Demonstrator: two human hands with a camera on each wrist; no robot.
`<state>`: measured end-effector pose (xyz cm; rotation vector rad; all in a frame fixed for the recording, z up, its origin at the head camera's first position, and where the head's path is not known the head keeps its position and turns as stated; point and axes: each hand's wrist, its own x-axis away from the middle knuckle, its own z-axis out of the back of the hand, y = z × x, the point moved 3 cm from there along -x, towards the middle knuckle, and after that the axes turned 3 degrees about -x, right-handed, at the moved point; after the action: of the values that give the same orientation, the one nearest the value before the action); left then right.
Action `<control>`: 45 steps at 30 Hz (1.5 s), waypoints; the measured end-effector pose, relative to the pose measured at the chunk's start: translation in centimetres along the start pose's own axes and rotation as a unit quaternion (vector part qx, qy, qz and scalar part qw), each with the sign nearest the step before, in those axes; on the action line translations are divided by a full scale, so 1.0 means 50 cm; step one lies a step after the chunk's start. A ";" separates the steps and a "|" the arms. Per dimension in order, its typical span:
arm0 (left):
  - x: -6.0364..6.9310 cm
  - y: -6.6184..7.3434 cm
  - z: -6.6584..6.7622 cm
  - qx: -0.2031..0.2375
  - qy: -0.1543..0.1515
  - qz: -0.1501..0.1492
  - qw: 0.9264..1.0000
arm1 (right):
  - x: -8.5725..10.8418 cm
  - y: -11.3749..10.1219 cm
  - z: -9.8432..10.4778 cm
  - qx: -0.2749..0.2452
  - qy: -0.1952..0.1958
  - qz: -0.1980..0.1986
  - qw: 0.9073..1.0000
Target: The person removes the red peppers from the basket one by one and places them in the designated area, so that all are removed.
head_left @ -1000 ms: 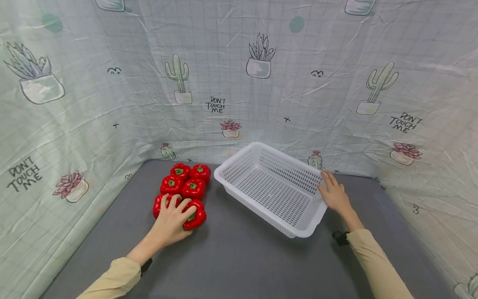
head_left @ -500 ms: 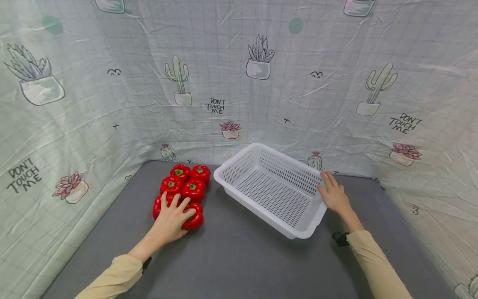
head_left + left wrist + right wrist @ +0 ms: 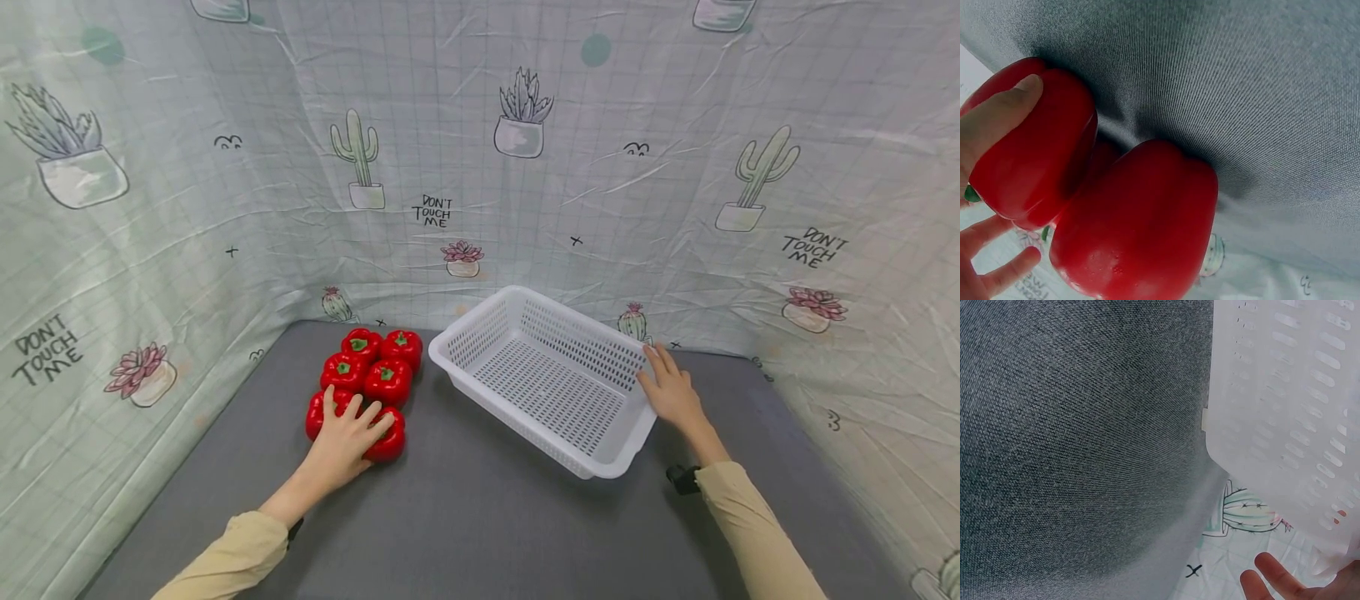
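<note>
Several red bell peppers stand grouped in two columns on the left of the grey table in the head view. My left hand [image 3: 343,442] spreads over the front pair. It holds the front right bell pepper [image 3: 388,435], its thumb [image 3: 1007,112] along that pepper's side in the left wrist view. The front left bell pepper [image 3: 316,415] lies partly under the fingers. At the white plastic basket's [image 3: 517,417] right corner, my right hand [image 3: 673,397] grips the rim, thumb inside. In the right wrist view, two fingers [image 3: 1279,575] extend outside the basket wall.
Behind the front pair stand several more bell peppers [image 3: 387,382], touching one another. The basket sits at an angle on the grey tabletop [image 3: 480,533], holding nothing visible. A cactus-print cloth [image 3: 420,150] hangs around the back and sides.
The front right bell pepper has shifted slightly left, closer to its neighbour, with my left hand moving along. My right hand and the basket keep their places.
</note>
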<state>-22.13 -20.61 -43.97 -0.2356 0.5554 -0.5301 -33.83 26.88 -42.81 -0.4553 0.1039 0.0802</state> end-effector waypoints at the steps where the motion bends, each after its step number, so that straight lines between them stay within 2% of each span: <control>1: 0.001 0.001 0.001 0.000 0.000 0.000 1.000 | 0.000 0.000 0.000 -0.001 0.000 -0.001 1.000; 12: 0.008 0.005 -0.004 -0.031 -0.007 0.005 0.999 | 0.000 0.004 -0.005 0.005 0.004 -0.002 1.000; 20: 0.003 -0.002 -0.006 -0.026 -0.008 0.007 1.000 | -0.002 0.000 -0.001 0.003 0.002 -0.005 1.000; 37: 0.011 -0.002 -0.007 -0.019 0.021 -0.005 1.000 | 0.000 0.002 -0.004 -0.001 0.000 -0.005 1.000; 45: 0.017 -0.004 0.016 0.010 0.049 0.013 0.999 | 0.001 0.002 0.004 -0.013 -0.009 0.009 1.000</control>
<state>-21.16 -21.18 -43.58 -0.1841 0.6479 -0.5239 -33.80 27.06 -42.70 -0.4806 0.0898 0.1032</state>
